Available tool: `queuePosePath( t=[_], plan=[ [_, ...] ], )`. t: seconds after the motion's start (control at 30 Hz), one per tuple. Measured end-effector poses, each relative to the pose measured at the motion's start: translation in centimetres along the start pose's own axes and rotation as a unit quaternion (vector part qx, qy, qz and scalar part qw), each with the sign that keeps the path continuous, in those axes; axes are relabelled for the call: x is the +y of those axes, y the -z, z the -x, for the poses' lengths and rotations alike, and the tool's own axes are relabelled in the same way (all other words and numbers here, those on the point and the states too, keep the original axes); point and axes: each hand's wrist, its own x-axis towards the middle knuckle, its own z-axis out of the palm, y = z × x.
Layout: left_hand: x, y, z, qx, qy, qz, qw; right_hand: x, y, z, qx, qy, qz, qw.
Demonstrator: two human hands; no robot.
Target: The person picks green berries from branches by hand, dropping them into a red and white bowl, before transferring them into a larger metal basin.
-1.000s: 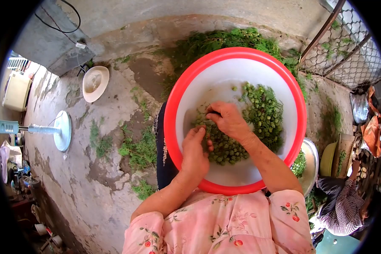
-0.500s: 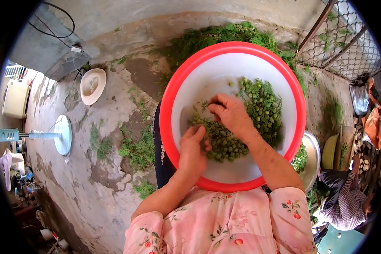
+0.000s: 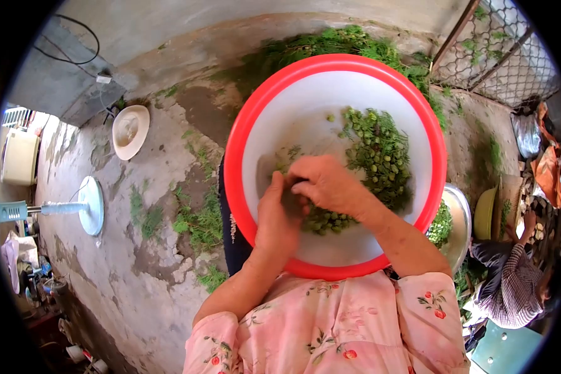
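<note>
While o/ tub (image 3: 334,63), R hand (image 3: 323,181) nr L (image 3: 278,218)

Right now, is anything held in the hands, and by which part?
It cannot be told: the grip of the left hand and right hand, over the round white red-rimmed basin, is blurred.

basin (image 3: 305,100): white inside, red rim (image 3: 234,162)
buds (image 3: 383,153) green; blouse (image 3: 368,318) pink, red-and-green floral print; brimmed hat (image 3: 131,132) cream; stand base (image 3: 91,206) pale blue; co-worker's shirt (image 3: 517,292) dark-and-light check
</note>
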Motion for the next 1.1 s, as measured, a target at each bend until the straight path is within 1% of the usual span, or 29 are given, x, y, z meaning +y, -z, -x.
queuePosePath(
  t=[0.07, 0.1, 0.17, 0.2, 0.3, 0.33, 0.43, 0.53, 0.63, 0.77, 0.8, 0.83, 0.9, 1.0, 1.1],
  plan=[
    [-0.2, -0.4, -0.1, 0.031, 0.000, -0.004, 1.000, 0.4, -0.7, 0.4, 0.024, 0.045, 0.111, 0.992],
    [-0.2, -0.6, 0.0, 0.047, 0.000, -0.007, 0.999, 0.3, -0.5, 0.4, -0.005, 0.019, 0.080, 0.997],
    [0.1, -0.6, 0.2, 0.046, -0.007, -0.003, 0.999, 0.0, 0.2, 0.4, -0.061, -0.029, 0.012, 0.998],
    [0.0, -0.3, -0.1, 0.051, -0.013, 0.001, 0.999, 0.4, 0.2, 0.4, -0.044, -0.036, -0.047, 0.997],
    [-0.1, -0.3, -0.1, 0.064, -0.022, -0.024, 0.997, 0.6, 1.8, 0.6, 0.043, -0.030, -0.003, 0.999],
    [-0.1, -0.4, -0.1, 0.067, -0.024, -0.039, 0.997, 1.2, 2.5, 0.8, 0.068, -0.009, 0.057, 0.996],
    [0.0, -0.6, -0.1, 0.073, -0.015, -0.046, 0.996, 1.4, 5.5, 1.9, 0.088, -0.047, 0.216, 0.971],
    [0.3, -1.1, 0.1, 0.067, -0.001, -0.040, 0.997, 4.9, 6.9, 3.1, 0.170, -0.083, 0.241, 0.952],
    [0.2, -1.2, -0.2, 0.064, 0.005, -0.043, 0.997, 5.6, 7.7, 3.0, 0.189, -0.120, 0.222, 0.949],
    [0.7, -2.1, -0.3, 0.061, 0.003, -0.042, 0.997, 8.5, 5.3, 1.6, 0.141, -0.176, 0.349, 0.910],
    [0.9, -2.4, -0.4, 0.061, -0.003, -0.044, 0.997, 8.1, 4.9, 1.7, 0.160, -0.142, 0.357, 0.909],
    [1.1, -2.7, -0.5, 0.062, -0.008, -0.046, 0.997, 7.8, 4.6, 1.4, 0.169, -0.146, 0.362, 0.905],
    [1.7, -3.8, -0.7, 0.037, -0.028, -0.055, 0.997, 7.4, 4.1, 0.8, 0.187, -0.154, 0.370, 0.897],
    [2.3, -5.6, -2.1, 0.020, -0.046, -0.058, 0.997, 8.3, 3.7, 0.2, 0.150, -0.158, 0.409, 0.886],
    [2.4, -7.2, -4.1, 0.035, -0.055, -0.075, 0.995, 8.6, 3.0, 0.1, 0.152, -0.145, 0.402, 0.891]
  ],
)
